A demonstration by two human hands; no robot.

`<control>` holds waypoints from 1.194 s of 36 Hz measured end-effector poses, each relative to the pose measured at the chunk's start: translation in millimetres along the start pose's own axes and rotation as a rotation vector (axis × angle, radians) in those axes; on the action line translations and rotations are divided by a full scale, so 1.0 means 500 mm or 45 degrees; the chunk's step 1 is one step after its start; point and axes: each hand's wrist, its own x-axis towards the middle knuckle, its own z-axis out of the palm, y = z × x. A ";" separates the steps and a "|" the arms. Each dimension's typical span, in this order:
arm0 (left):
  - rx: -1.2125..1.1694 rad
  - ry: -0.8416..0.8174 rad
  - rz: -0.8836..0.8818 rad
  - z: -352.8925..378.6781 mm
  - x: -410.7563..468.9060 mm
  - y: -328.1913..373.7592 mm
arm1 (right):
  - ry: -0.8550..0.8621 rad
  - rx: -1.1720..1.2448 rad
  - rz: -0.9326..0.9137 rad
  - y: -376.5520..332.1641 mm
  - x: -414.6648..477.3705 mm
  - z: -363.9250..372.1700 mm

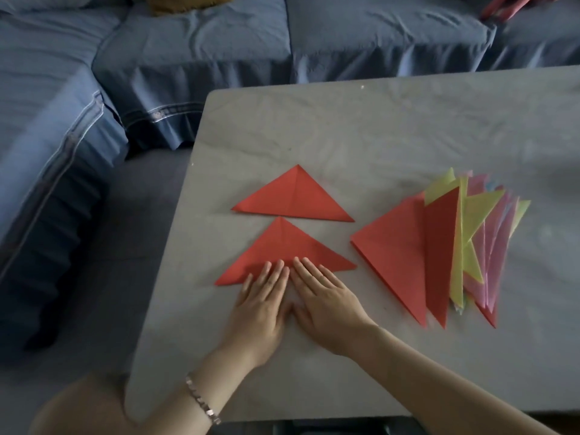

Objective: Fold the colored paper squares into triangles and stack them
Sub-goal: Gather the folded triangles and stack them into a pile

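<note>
1. The near red triangle (282,246) was found flat on the grey table (376,127), with its long edge toward the person.
2. The left hand (262,296) and right hand (326,299) were laid side by side on that edge, fingers straight and flat, nothing gripped. They were judged to be pressing the fold to sharpen the crease.
3. The far red triangle (295,196) was set just beyond, not touching the first, probably parked there until stacked.
4. The fanned pile (439,246) of folded triangles was placed to the right, apart from the working spot.
5. Count: two loose red triangles; one pile of red, yellow and pink sheets — number not countable; two hands.
</note>
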 end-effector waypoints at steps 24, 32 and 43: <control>0.045 0.246 -0.621 -0.045 -0.040 -0.048 | -0.011 0.036 0.305 0.062 -0.082 -0.026; -0.074 0.079 -0.899 -0.084 0.024 -0.040 | 0.036 0.029 0.495 0.039 -0.096 -0.006; -0.579 0.174 -0.983 -0.089 0.032 -0.086 | 0.106 0.069 0.541 0.031 -0.102 -0.012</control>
